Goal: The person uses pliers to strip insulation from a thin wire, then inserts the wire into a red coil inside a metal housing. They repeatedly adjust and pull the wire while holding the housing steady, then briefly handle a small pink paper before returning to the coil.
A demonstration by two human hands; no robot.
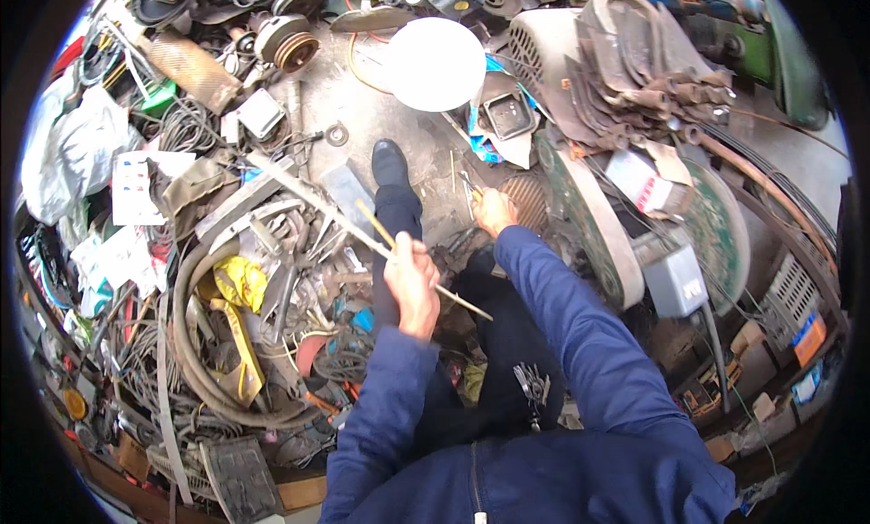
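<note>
My left hand point(414, 287) is closed around a thin pale stick point(465, 305), whose tip points to the lower right. A short yellowish stick point(374, 222) juts up past its fingers. In line with the fist runs a long, pale, flat strip point(313, 196) toward the upper left; whether the hand holds it too I cannot tell. Farther ahead on the right, my right hand point(495, 212) grips a small yellow-handled tool point(476, 194) with thin metal ends, which looks like pliers. Its fingers hide most of the handles.
Coiled hose point(195, 361), a yellow bracket point(237, 352) and tangled cables crowd the left. At right stand a belt-guarded machine point(594, 225) and a grey switch box point(671, 275). Ahead are a white round stool top point(435, 64) and rusty metal parts point(634, 62).
</note>
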